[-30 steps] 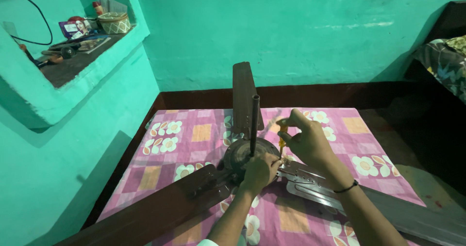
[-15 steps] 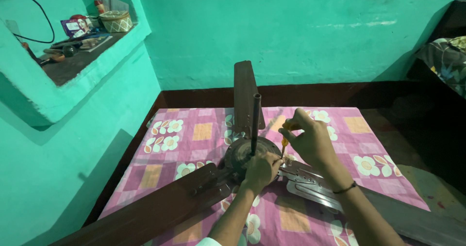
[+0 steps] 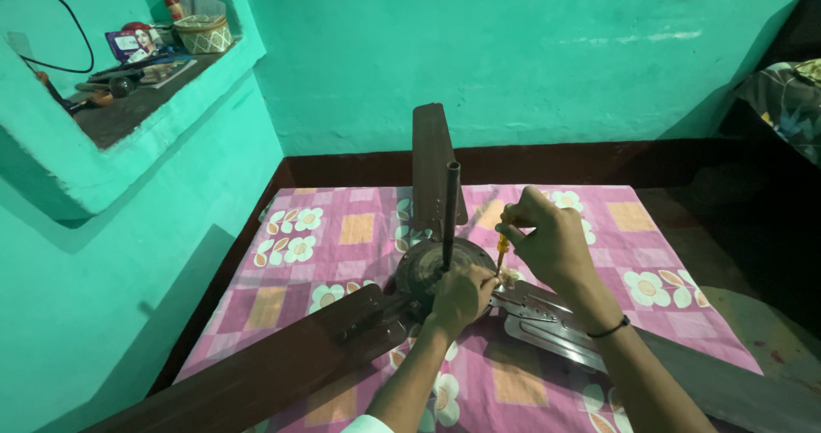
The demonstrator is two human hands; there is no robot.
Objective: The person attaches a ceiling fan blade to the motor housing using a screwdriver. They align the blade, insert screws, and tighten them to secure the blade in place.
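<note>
Brown ceiling fan lies mid-frame on the pink flowered cloth, its rod upright and blades reaching toward 12, 8 and 4 o'clock. The left hand presses on the motor housing while the right hand is clamped around a yellow-handled screwdriver at the hub's 3 o'clock edge. If the tip slips off the screw, it could jab the nearby left fingers or chew the screw head

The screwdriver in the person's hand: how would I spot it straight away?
Find the brown ceiling fan lying on the pink flowered cloth. Right of its upright dark rod, the right hand holds a small yellow-handled screwdriver upright; nothing else nearby is yellow.
</note>
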